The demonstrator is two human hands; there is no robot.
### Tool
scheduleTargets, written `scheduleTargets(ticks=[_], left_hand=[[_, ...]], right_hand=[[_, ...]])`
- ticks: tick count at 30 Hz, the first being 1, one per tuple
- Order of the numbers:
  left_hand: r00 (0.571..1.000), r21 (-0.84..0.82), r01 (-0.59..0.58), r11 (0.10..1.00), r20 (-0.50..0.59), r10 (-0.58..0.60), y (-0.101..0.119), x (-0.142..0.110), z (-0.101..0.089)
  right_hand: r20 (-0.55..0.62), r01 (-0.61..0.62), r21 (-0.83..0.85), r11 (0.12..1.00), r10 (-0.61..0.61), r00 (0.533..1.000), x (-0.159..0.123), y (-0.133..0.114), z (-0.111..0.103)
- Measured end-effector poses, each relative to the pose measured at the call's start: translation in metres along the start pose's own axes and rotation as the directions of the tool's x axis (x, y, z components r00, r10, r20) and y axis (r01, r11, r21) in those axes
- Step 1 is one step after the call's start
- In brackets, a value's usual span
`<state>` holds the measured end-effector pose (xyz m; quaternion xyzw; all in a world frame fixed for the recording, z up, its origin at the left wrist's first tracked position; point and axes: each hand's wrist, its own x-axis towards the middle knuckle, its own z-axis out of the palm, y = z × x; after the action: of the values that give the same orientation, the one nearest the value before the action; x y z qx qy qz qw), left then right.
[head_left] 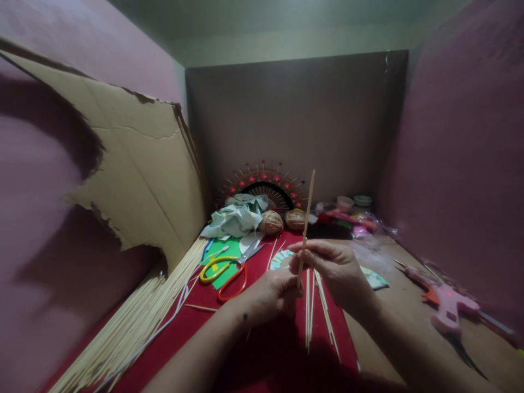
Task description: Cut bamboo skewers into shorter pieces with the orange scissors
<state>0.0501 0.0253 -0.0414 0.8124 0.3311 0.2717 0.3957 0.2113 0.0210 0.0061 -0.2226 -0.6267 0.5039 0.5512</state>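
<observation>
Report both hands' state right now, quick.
Left hand: closed, holding the thin stick near its lower end.
Right hand: closed, pinching the same stick higher up with its fingers.

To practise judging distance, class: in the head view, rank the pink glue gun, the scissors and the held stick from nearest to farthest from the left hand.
1. Held stick: lower end at the left hand itself.
2. Scissors: a little to that hand's left.
3. Pink glue gun: far right, beyond the right hand.
</observation>
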Motion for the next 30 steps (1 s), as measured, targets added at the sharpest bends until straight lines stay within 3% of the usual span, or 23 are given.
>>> scheduleTargets(ticks=[4, 12, 15, 17, 18, 19, 21, 23, 25, 30], left_hand=[[1.000, 0.091, -0.003, 0.996, -0.013, 0.004, 0.003, 0.000, -0.001], [1.000, 0.123, -0.010, 0.992, 0.013, 0.008, 0.011, 0.000, 0.000], [1.000, 0.192, -0.006, 0.981, 0.024, 0.001, 0.013, -0.003, -0.015], [0.991, 0.336, 0.114, 0.935, -0.102, -0.085, 0.010, -0.009, -0.037], [0.964, 0.421, 0.232, 0.877, -0.219, -0.150, 0.006, -0.013, -0.050], [0.898, 0.506, 0.401, 0.763, -0.380, -0.220, 0.001, -0.017, -0.063], [0.818, 0.528, 0.556, 0.642, -0.487, -0.308, -0.011, -0.027, -0.087], [0.768, 0.532, 0.637, 0.558, -0.503, -0.397, -0.022, -0.035, -0.101], [0.747, 0.541, 0.665, 0.516, -0.476, -0.464, -0.028, -0.039, -0.104], [0.746, 0.547, 0.663, 0.512, -0.421, -0.516, -0.026, -0.040, -0.093]], right_hand=[[-0.012, -0.002, 0.035, 0.999, 0.003, 1.000, 0.001, -0.001, 0.001], [-0.064, 0.006, -0.003, 1.000, -0.006, 0.998, -0.003, 0.000, 0.004], [-0.125, 0.032, -0.003, 0.999, -0.032, 0.992, 0.001, -0.004, 0.004], [-0.177, 0.014, 0.048, 0.999, -0.006, 0.984, 0.006, -0.009, 0.000], [-0.193, -0.019, 0.092, 0.996, 0.036, 0.980, 0.009, -0.011, -0.004], [-0.181, -0.081, 0.134, 0.988, 0.105, 0.978, 0.012, -0.014, -0.009], [-0.128, -0.232, 0.197, 0.953, 0.259, 0.957, 0.017, -0.015, -0.020], [-0.048, -0.375, 0.231, 0.898, 0.395, 0.917, 0.020, -0.012, -0.030], [0.027, -0.473, 0.241, 0.848, 0.481, 0.876, 0.020, -0.004, -0.038], [0.139, -0.593, 0.183, 0.784, 0.576, 0.805, 0.012, 0.020, -0.042]])
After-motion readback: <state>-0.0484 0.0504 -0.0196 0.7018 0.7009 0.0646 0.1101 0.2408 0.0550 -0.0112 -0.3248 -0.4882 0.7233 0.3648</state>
